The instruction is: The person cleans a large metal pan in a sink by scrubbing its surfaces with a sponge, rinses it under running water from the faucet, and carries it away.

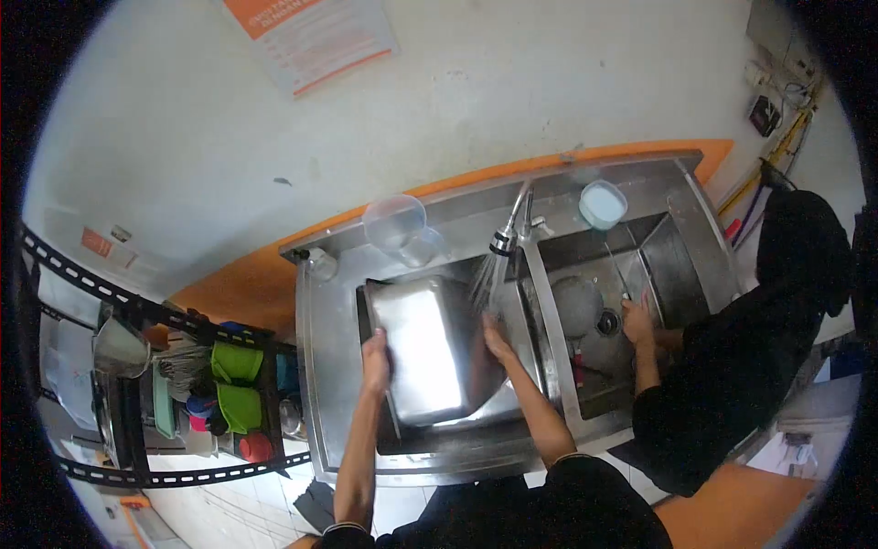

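Over the left sink basin (389, 446), I hold a large stainless steel food pan (416, 352), tilted. My left hand (376, 362) is closed on its left edge. My right hand (496, 340) grips the opposite side, where the metal is blurred and the fingertips are partly hidden. Water sprays from the faucet head (501, 242) beside the pan's upper right side, close to my right hand.
A co-worker's hand (637, 324) works in the right basin (679, 265), near a round pan (576, 306). Clear plastic containers (395, 224) and a pale blue tub (603, 204) stand on the back ledge. A loaded rack (183, 475) stands left.
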{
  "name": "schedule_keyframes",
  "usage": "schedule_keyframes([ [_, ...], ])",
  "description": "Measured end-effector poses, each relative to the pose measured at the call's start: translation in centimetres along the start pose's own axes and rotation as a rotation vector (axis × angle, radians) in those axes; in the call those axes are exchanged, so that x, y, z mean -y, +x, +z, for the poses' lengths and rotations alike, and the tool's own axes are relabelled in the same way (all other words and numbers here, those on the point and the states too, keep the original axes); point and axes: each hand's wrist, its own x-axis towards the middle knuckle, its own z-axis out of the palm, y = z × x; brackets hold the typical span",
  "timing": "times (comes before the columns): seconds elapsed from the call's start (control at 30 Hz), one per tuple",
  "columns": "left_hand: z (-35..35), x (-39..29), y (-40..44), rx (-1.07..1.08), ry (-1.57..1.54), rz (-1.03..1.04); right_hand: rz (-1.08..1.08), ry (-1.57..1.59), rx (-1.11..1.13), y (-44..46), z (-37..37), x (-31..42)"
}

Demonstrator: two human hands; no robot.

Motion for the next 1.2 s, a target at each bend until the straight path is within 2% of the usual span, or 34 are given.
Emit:
schedule_keyframes([
  [0.03, -1.6, 0.6, 0.2, 0.001, 0.012, -0.019, 0.022, 0.007, 0.004, -1.4, 1.4, 1.1],
  [0.1, -4.4, 1.2, 1.6, 0.050, 0.103, -0.061, -0.385, -0.297, -0.078, -4.9, 3.0, 6.5],
  [0.13, -4.3, 0.0, 1.2, 0.074, 0.151, -0.088, -0.367, -0.285, -0.077, -4.4, 3.1, 5.7],
  [0.2, -3.6, -0.1, 0.7, -0.005, 0.074, -0.047, -0.341, -0.073, -0.103, -3.6, 3.0, 3.4],
  [0.27, -5.4, 1.7, 1.8, -0.003, 0.058, -0.059, -0.166, 0.026, -0.185, -0.3, 1.7, -4.0],
  [0.37, -6.7, 2.0, 1.7, 0.017, 0.151, -0.052, 0.263, -0.114, -0.366, 4.2, 0.8, -16.3],
  [0.43, -6.6, 2.3, 1.1, 0.021, 0.167, -0.039, 0.458, -0.206, -0.408, 6.0, 1.0, -21.6],
  [0.47, -6.6, 3.0, 1.0, -0.130, 0.240, -0.011, 0.495, -0.222, -0.417, 6.6, 1.2, -23.5],
  [0.5, -6.5, 3.5, 0.8, -0.278, 0.311, 0.020, 0.412, -0.229, -0.442, 7.3, 0.8, -25.4],
  [0.53, -6.4, 2.6, 0.2, -0.276, 0.307, 0.022, 0.410, -0.230, -0.446, 7.1, -0.2, -26.0],
  [0.6, -7.9, 0.1, -0.7, 0.042, 0.499, -0.056, 0.351, 0.129, -0.411, 7.1, -2.2, -26.9],
  [0.63, -8.7, 0.8, 0.1, 0.154, 0.559, 0.072, 0.321, 0.310, -0.386, 6.9, -2.9, -27.2],
  [0.7, -8.5, 0.8, -0.5, 0.149, 0.608, 0.157, 0.262, 0.666, -0.321, 6.0, -3.4, -28.2],
  [0.73, -7.4, -0.5, -1.3, 0.143, 0.653, 0.239, 0.231, 0.842, -0.281, 5.7, -3.2, -28.3],
  [0.77, -5.7, -1.8, -2.2, 0.050, 0.660, 0.254, 0.285, 0.856, -0.349, 4.7, -2.8, -26.7],
  [0.8, -4.7, -2.3, -2.7, 0.043, 0.662, 0.259, 0.281, 0.858, -0.341, 4.0, -2.2, -24.8],
  [0.83, -4.0, -2.8, -3.0, -0.027, 0.671, 0.263, 0.471, 0.881, -0.451, 3.3, -1.5, -22.7],
  [0.9, -3.1, -4.4, -3.3, -0.105, 0.717, 0.251, 0.444, 0.839, -0.482, 0.8, -0.6, -17.9],
  [0.93, -2.9, -5.4, -3.6, -0.103, 0.721, 0.254, 0.444, 0.845, -0.482, 0.7, -0.4, -18.1],
  [1.0, -2.9, -7.5, -4.0, -0.107, 0.729, 0.376, 0.316, 0.953, -0.328, 0.3, 0.0, -17.8],
  [1.07, -3.3, -9.3, -4.2, -0.159, 0.803, 0.524, 0.465, 0.968, -0.360, 0.4, -0.6, -16.3],
  [1.2, -5.5, -10.6, -3.8, -0.190, 0.821, 0.621, 0.390, 0.932, -0.030, 0.1, -2.4, -11.8],
])
